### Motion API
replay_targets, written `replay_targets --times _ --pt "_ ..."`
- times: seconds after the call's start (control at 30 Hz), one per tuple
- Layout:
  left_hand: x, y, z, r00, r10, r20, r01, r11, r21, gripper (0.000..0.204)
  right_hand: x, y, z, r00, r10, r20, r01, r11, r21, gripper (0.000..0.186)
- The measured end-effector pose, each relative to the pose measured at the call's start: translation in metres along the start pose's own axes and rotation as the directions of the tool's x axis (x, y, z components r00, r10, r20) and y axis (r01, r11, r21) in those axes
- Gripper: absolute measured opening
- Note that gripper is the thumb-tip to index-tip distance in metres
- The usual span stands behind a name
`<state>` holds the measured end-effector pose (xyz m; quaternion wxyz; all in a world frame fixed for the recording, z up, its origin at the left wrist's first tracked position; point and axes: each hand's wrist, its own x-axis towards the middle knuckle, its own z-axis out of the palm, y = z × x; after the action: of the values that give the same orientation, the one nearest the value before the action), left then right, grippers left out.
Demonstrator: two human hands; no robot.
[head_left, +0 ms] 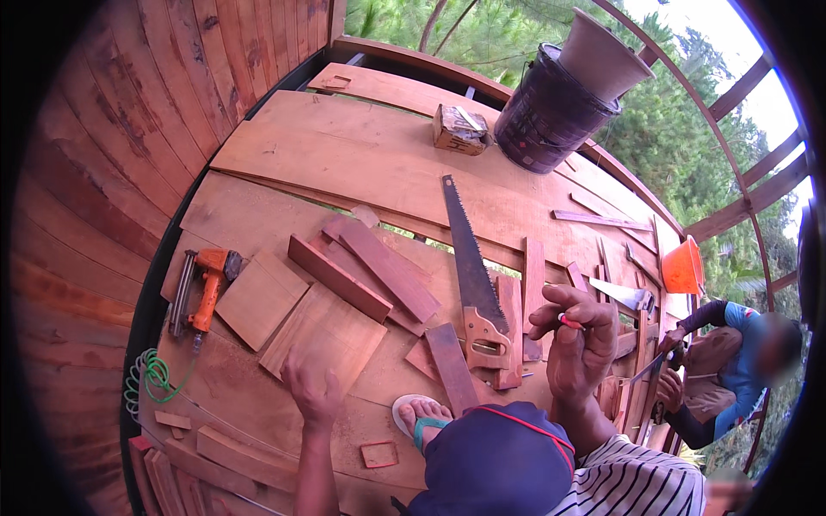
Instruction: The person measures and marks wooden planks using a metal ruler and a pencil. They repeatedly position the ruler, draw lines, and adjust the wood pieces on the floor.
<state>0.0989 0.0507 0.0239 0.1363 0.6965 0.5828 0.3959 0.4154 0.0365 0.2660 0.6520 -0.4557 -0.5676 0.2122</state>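
Observation:
My left hand (313, 387) hovers at the near edge of a square light-brown board (331, 327), fingers spread and holding nothing. Whether it touches the board I cannot tell. Raised on the right, my right hand (583, 348) pinches a small red thing with a pale tip (568, 322); its kind does not show. Below and left of that hand lies a handsaw (475, 267) with a wooden handle, toothed blade pointing away. A short dark plank (452, 365) rests beside its handle. Reddish planks (389, 271) are stacked loosely beyond the board.
An orange nail gun (206, 297) with a green coiled hose (157, 371) lies left. A black bucket (546, 116) and a carton (460, 131) stand far back; an orange bucket (682, 267) is right. A co-worker (740, 344) sits right, holding a tool. My cap brim (495, 464) blocks the near middle.

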Motion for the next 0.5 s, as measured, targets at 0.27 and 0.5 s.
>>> replay_targets --times 0.27,0.5 --pt "0.039 -0.073 -0.015 0.816 -0.489 -0.309 0.392 0.86 -0.327 0.042 -0.002 -0.017 0.033 0.991 -0.132 -0.006 0.131 0.98 0.152 0.026" --pt "0.023 -0.104 -0.035 0.541 -0.821 -0.182 0.463 0.471 -0.751 0.053 0.032 -0.036 0.049 0.957 -0.226 0.183 0.071 0.791 0.608 0.033"
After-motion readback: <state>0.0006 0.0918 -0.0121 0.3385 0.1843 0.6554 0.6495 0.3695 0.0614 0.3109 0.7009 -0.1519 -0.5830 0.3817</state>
